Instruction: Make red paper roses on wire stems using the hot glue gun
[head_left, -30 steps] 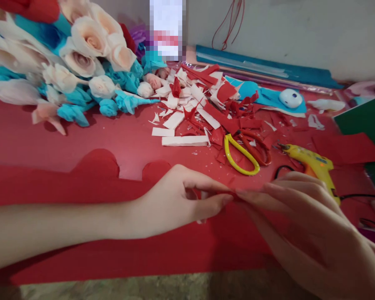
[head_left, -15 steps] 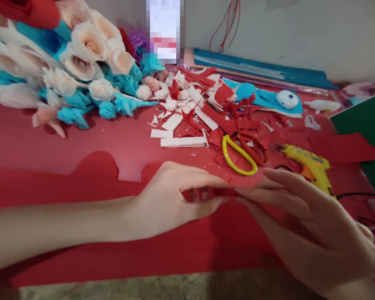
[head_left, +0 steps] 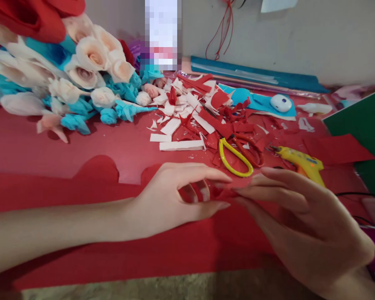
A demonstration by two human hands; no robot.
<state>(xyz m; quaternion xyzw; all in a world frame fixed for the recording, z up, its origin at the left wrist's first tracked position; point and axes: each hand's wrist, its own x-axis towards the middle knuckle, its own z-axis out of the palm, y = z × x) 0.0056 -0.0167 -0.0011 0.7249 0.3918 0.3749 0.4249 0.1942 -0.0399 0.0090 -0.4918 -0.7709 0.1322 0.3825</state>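
A small piece of red crepe paper [head_left: 222,193] is between my two hands, above the front of the table. My right hand [head_left: 315,225] pinches its right end between thumb and fingertips. Around its left part, the thumb and forefinger of my left hand [head_left: 162,202] are spread apart, with the other fingers bent behind. Whether those rear fingers touch the paper cannot be made out. Under both hands stretches a large red sheet [head_left: 118,258]. Rounded red shapes [head_left: 96,168] show along its far edge.
Scissors with a yellow loop [head_left: 241,173] lie beyond my hands, beside red and white paper scraps [head_left: 187,102]. A yellow glue gun [head_left: 314,166] rests to the right, near a green board [head_left: 362,146]. Paper flowers [head_left: 93,54] fill the back left; a blue roll [head_left: 256,75] lies along the wall.
My left thumb and forefinger have parted from their pinch on the red crepe paper. My right hand still pinches it. The view has tilted slightly upward.
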